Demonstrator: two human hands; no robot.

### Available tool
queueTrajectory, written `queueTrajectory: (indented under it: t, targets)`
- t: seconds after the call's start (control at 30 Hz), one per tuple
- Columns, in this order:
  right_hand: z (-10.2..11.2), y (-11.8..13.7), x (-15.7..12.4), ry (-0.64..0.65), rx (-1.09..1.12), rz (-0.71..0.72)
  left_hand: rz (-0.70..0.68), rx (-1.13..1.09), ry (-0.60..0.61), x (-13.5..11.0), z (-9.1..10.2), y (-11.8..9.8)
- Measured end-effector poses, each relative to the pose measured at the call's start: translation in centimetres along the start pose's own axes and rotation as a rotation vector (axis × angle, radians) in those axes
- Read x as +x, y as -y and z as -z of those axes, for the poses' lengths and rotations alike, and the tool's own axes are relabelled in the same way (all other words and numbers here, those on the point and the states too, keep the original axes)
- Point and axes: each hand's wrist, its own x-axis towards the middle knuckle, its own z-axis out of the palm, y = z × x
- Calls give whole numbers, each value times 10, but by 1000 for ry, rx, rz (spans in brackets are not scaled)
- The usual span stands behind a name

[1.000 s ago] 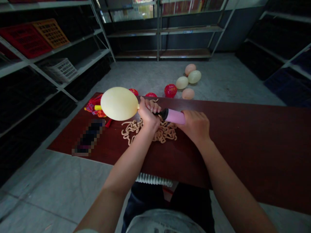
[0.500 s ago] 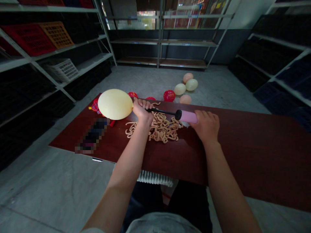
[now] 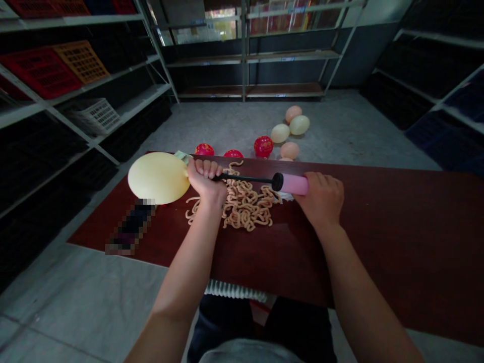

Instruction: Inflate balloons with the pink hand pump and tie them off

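Balloon (image 3: 157,179): smooth rubber, soft sheen. Pump barrel (image 3: 297,184): smooth plastic. Tabletop (image 3: 397,222): wood-look, faintly glossy (timber or laminate, indeterminate). Floor (image 3: 75,297): matt concrete.

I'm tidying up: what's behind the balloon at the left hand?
Past the balloon, a pale green piece shows at its upper right, a bit of red at its lower edge, and the table. Whatever else it covers cannot be seen.

dim, bright window (image 3: 223,27), shadowed side shelves (image 3: 442,39); stretched edges, pixelated patch (image 3: 130,227)
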Motion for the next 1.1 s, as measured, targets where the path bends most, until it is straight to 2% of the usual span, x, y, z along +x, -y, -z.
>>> queueTrajectory:
  t: [0.17,0.33,0.47,0.57,0.7,0.87,1.1]
  targets:
    - [9,16,-1,19,19,46,35,65,-13,-14,-5,10]
    - [16,37,-5,46,92,129,76,101,59,-33,-6,29]
    - [9,44,-8,88,157,152,114,107,86,-40,-3,45]
    - [2,41,-7,78,145,150,150,103,46,-36,-2,50]
    - [-4,38,-2,8,87,184,161,92,-35,-25,-3,45]
    - [-5,38,1,-49,28,198,153,12,-44,-13,0,33]
    - [-3,13,-2,-73,-45,86,142,-34,-95,-1,4,24]
